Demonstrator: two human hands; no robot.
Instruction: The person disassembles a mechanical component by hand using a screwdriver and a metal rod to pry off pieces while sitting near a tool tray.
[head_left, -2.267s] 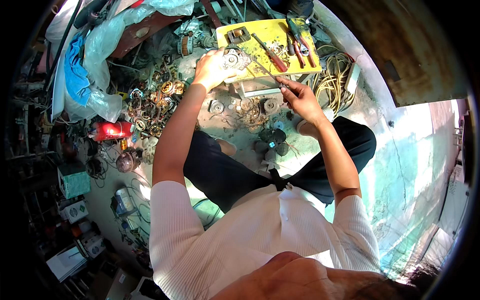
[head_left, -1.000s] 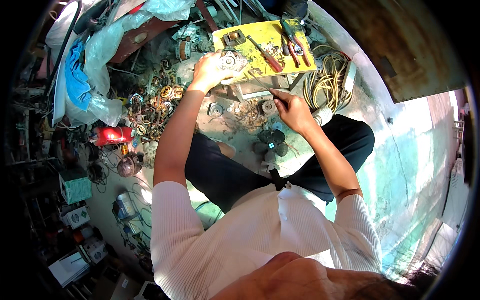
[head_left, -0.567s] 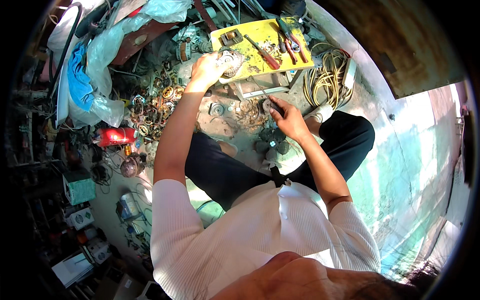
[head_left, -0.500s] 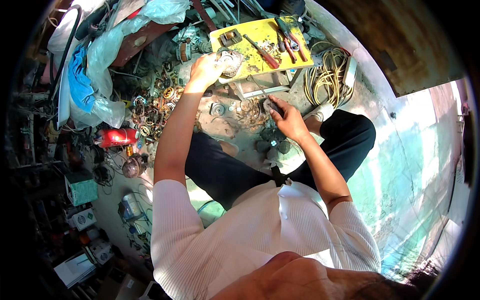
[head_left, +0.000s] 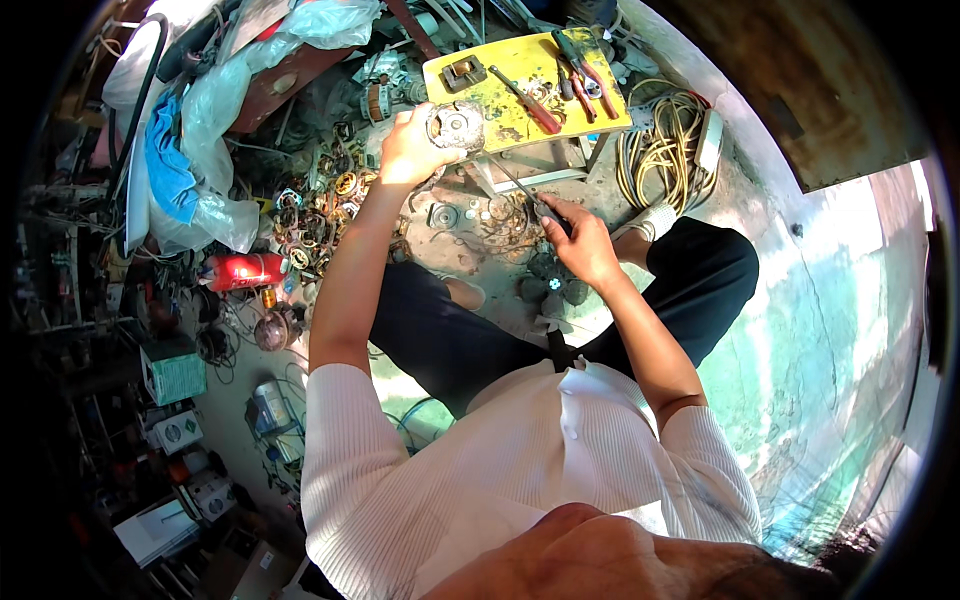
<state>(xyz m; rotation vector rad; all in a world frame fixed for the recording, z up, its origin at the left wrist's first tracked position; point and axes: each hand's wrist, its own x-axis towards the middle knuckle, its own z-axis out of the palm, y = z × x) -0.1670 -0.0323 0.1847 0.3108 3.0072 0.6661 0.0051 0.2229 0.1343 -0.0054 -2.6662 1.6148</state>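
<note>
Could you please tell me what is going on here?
A seated person is handling a round metal part with the left hand, at the near left corner of a small yellow table. The right hand holds a thin, long-shafted tool below the table's near edge, its tip seemingly clear of the part. A red-handled tool and a dark squarish part lie on the tabletop.
</note>
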